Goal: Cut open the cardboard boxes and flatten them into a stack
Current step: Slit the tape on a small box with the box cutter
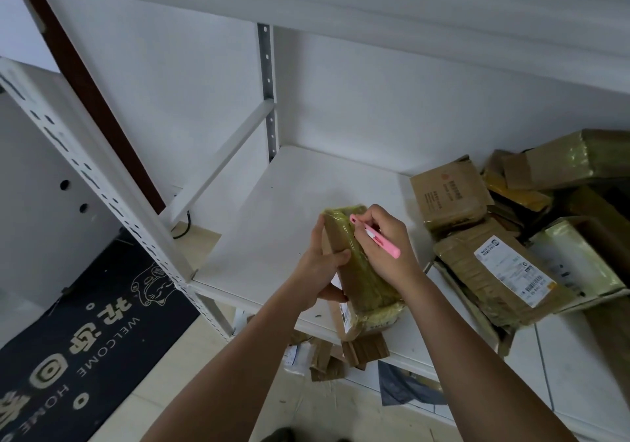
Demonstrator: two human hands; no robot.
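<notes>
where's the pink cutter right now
In the right hand, the pink cutter has its tip at the taped box held above the white shelf.

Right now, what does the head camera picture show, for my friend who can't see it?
A left hand holds a taped cardboard box over a white shelf while the right hand puts a pink cutter to it. More boxes lie right.

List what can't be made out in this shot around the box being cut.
- Blade of the pink cutter: head view, hidden by the right hand.
- Box left face: covered by the left hand.
- Shipping label text on the pile: too small.
- Cardboard scraps under the shelf: partly hidden by it.
</notes>
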